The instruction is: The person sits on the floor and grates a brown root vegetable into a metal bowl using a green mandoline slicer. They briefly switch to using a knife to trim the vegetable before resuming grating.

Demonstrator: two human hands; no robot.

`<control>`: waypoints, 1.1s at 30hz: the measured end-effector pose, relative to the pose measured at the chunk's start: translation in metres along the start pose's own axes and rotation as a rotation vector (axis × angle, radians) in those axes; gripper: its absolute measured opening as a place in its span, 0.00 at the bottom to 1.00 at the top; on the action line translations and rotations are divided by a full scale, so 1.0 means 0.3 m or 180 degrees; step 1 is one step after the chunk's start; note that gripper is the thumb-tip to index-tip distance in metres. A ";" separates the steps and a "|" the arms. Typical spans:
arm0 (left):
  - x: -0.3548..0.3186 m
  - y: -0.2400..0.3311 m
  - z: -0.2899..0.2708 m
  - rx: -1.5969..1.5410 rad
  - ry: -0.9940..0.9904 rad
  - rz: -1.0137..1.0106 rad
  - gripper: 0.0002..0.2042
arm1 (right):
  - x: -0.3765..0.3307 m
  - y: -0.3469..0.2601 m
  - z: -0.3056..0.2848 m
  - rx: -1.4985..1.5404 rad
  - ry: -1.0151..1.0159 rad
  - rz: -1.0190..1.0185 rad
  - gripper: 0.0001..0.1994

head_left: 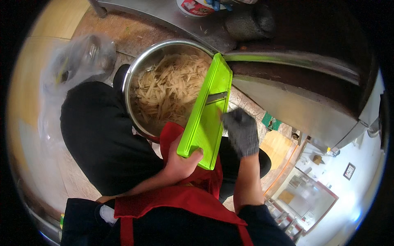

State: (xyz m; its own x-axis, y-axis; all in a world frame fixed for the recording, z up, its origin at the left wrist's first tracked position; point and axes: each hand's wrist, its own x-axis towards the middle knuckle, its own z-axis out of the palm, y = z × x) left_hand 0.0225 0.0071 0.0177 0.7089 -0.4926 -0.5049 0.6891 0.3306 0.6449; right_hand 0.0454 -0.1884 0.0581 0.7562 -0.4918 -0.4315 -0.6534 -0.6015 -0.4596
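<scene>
A bright green slicer board (207,110) leans with its far end on the rim of a large steel bowl (133,74) full of pale vegetable strips (172,88). My left hand (180,162), bare, grips the near lower end of the slicer. My right hand (242,131) wears a dark grey knit glove and presses against the slicer's right side near the metal blade; it is blurred and whatever is under the palm is hidden.
The bowl rests between my dark-trousered knees (98,131). A clear plastic bag (80,59) lies at the left on the floor. A stainless counter edge (295,59) runs across the upper right. A red apron (180,197) hangs below my hands.
</scene>
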 end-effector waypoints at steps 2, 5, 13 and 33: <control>0.005 -0.004 0.002 0.0024 0.0007 0.0031 0.13 | -0.094 -0.015 0.015 0.0404 -0.0378 -0.0006 0.11; 0.001 -0.011 -0.005 -0.0053 -0.0029 0.0020 0.13 | 0.045 0.005 0.066 -0.0708 0.0003 -0.0343 0.15; 0.014 0.000 0.020 0.0111 -0.0144 -0.0078 0.12 | 0.416 0.112 0.020 0.0032 -0.0355 0.0090 0.16; 0.019 0.000 0.015 0.0248 -0.0212 0.0156 0.11 | 0.317 0.064 0.005 0.1164 -0.0225 0.0813 0.15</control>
State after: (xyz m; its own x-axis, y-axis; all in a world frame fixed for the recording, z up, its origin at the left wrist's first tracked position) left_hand 0.0259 0.0006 0.0175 0.7281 -0.5305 -0.4340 0.6381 0.2935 0.7118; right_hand 0.1049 -0.2458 0.0071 0.5733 -0.5438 -0.6129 -0.7973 -0.1981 -0.5701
